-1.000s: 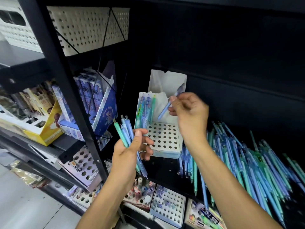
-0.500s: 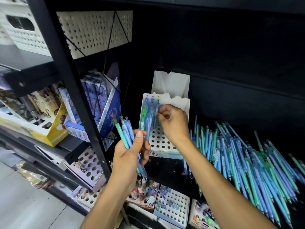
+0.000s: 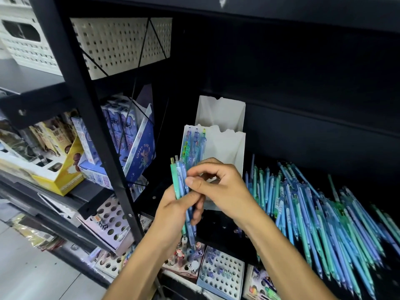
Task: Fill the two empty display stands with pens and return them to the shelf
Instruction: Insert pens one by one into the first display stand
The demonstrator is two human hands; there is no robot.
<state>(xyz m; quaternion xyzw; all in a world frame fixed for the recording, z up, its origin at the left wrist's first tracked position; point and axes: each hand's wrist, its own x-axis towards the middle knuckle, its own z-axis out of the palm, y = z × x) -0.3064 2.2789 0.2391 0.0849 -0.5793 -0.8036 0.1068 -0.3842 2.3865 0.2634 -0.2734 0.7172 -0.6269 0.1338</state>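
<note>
Across the right half of the frame, on the black shelf (image 3: 216,226), lies the loose pen pile (image 3: 324,213): too many to count, dozens by the look of it, blue, teal and purple. Centre frame, two white display stands: front stand (image 3: 223,144) with a column of pens already seated on its left side, roughly three across at the top row, lower rows too overlapped to count; rear stand (image 3: 220,111) just behind it, only its back card visible, no pens seen. Lower frame: two more perforated stands with a few items, not counted. Two hands. Left hand (image 3: 173,215) is wrapped round a bundle of pens (image 3: 180,180), about four or five, clicker ends up, tips down. Right hand (image 3: 218,187) has thumb and fingertips closing on one pen at the top of that bundle, pinching it; whether it's lifted clear I can't tell. Step in hand, my read: peel off a single pen and seat it in the next free hole of the front stand. To do it well: pull straight up along the barrel so the neighbours don't drag out, keep the left grip firm but not crushing, keep tip down, fill the next column from the back so seated pens don't block the reach. Risk: a clip snagging and pulling a second pen.
</note>
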